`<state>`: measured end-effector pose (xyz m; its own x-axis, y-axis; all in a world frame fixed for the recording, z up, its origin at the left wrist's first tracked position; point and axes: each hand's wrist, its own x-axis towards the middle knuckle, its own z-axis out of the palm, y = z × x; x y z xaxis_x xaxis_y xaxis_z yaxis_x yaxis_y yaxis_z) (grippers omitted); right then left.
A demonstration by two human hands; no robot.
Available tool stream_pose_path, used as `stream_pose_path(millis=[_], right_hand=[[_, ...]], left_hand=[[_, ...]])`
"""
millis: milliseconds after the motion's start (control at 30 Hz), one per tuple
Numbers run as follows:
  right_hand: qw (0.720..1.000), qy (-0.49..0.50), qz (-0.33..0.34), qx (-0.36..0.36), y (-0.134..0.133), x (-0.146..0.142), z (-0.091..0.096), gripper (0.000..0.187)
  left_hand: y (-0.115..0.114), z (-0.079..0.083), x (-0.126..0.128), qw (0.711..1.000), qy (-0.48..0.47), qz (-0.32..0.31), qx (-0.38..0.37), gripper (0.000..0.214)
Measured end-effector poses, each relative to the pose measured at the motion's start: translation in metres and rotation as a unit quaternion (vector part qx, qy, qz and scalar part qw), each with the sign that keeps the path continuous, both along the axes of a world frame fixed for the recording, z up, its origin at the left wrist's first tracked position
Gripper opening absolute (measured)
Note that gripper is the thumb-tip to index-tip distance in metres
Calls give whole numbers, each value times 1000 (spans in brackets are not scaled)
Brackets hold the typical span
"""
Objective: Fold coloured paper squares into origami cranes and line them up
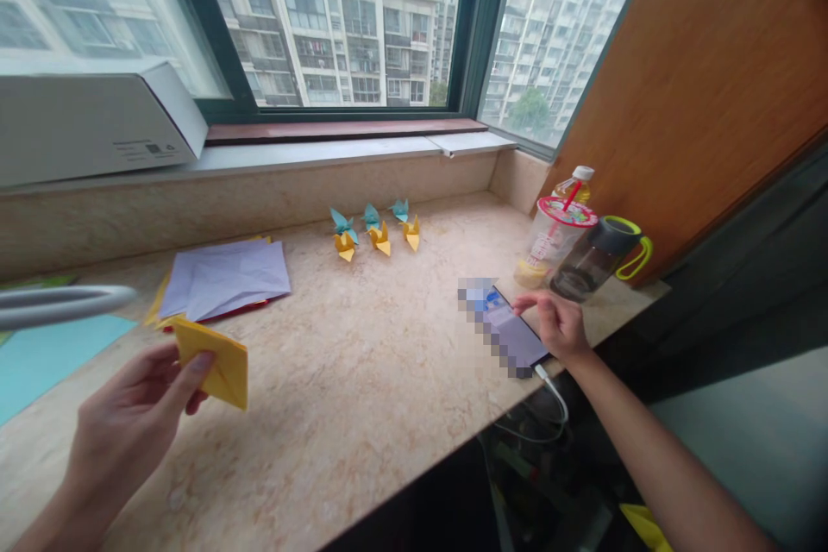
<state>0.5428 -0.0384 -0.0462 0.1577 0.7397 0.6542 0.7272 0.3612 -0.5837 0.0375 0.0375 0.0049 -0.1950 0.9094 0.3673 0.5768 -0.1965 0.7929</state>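
At the lower left of the frame, the left hand (129,423) pinches a folded yellow paper (216,362) between thumb and fingers, above the marble counter (362,379). Behind it lies a stack of paper sheets (223,280). Small origami cranes (375,231) stand at centre. At the right, the right hand (560,328) rests loosely spread, gripping nothing, fingertips on a smartphone (508,332) near a clear cup (549,246).

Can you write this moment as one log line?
left hand: holds folded yellow paper | right hand: touches phone | paper cranes: lined up, untouched
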Motion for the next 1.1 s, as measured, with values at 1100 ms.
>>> stream_pose_path(millis=[1100], right_hand=[[937,173,292,-78,105,-386,25,37]], left_hand=[[12,-21,-27,923,-312,-224,-7,40]])
